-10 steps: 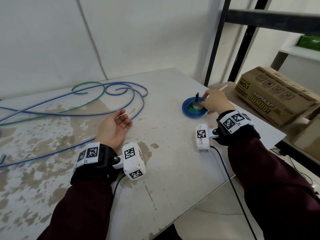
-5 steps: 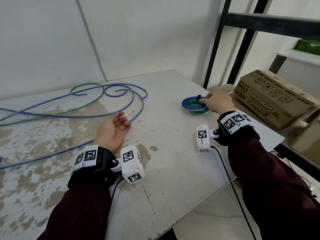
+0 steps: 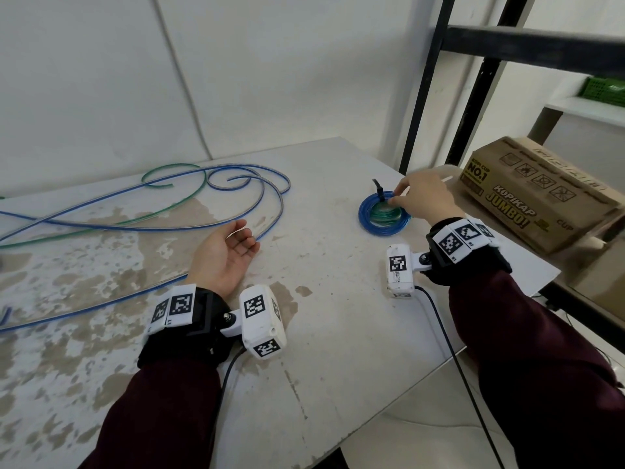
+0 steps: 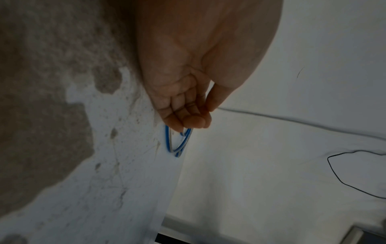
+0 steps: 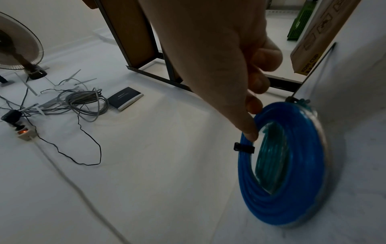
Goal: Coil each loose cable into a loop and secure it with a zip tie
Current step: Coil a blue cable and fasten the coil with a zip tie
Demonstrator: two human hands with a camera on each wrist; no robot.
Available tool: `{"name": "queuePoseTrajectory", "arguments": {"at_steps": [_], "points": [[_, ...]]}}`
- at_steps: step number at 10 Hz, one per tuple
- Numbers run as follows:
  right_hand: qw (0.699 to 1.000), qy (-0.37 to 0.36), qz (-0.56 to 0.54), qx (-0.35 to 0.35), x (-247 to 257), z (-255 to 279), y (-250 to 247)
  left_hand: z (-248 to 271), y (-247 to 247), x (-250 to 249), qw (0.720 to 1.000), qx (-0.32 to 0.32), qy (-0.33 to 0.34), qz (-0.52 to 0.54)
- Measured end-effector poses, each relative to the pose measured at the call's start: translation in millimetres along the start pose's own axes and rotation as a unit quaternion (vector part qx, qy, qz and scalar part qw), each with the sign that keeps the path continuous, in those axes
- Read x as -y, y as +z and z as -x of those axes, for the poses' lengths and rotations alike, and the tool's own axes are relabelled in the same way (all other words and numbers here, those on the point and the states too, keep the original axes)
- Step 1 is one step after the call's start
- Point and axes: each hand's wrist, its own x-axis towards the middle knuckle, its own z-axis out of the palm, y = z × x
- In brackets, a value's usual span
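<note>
A tight blue cable coil lies on the white table at the right, with a green coil nested inside it. A black zip tie wraps the blue coil, its tail sticking up. My right hand pinches the coil's far rim; in the right wrist view the hand holds the blue coil just above a zip tie head. My left hand rests palm up on the table, fingers loosely curled and holding nothing. Loose blue cable and green cable sprawl at the far left.
A cardboard box sits on a low shelf right of the table, beside a black metal rack. The table's right edge runs diagonally. On the floor lie a grey cable bundle, a power strip and a fan.
My right hand has stayed at the blue coil's far rim, shifting only slightly; the coil lies flat now. The left hand has not moved.
</note>
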Motion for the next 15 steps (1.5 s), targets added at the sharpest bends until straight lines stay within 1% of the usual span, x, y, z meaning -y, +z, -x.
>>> {"name": "queuePoseTrajectory", "arguments": {"at_steps": [1,2,3,4,6,9,10,11,12,13,14,15], "points": [[1.000,0.008,-0.006,-0.014,0,-3,3,0,0,0,1.000,-0.001,-0.001,0.001],[0.997,0.040,-0.034,-0.049,-1,-6,4,-1,0,0,1.000,-0.002,-0.002,0.003],[0.996,0.057,-0.038,-0.064,-2,-6,3,-1,1,0,1.000,-0.001,-0.003,0.005],[0.997,0.062,-0.035,-0.043,-3,-6,4,-1,1,0,1.000,-0.003,-0.004,0.005],[0.993,0.086,-0.081,-0.012,0,4,3,-1,1,0,1.000,-0.003,-0.002,0.004],[0.985,0.122,-0.126,0.010,2,9,1,-2,-1,1,1.000,-0.002,-0.003,0.008],[0.987,0.111,-0.114,-0.015,2,12,-5,-2,0,0,1.000,0.000,-0.005,0.010],[0.986,0.074,-0.144,-0.050,14,16,-14,1,-1,-1,1.000,0.000,-0.010,0.016],[0.967,0.042,-0.250,-0.002,45,28,-19,7,-4,-7,1.000,0.000,-0.018,0.015],[0.941,-0.013,-0.323,0.096,87,45,-10,21,-11,-21,1.000,-0.009,-0.005,-0.027],[0.914,-0.096,-0.347,0.187,138,64,10,42,-25,-46,0.995,-0.007,0.044,-0.091],[0.888,-0.171,-0.333,0.266,199,90,30,67,-51,-82,0.971,-0.012,0.109,-0.214]]}}
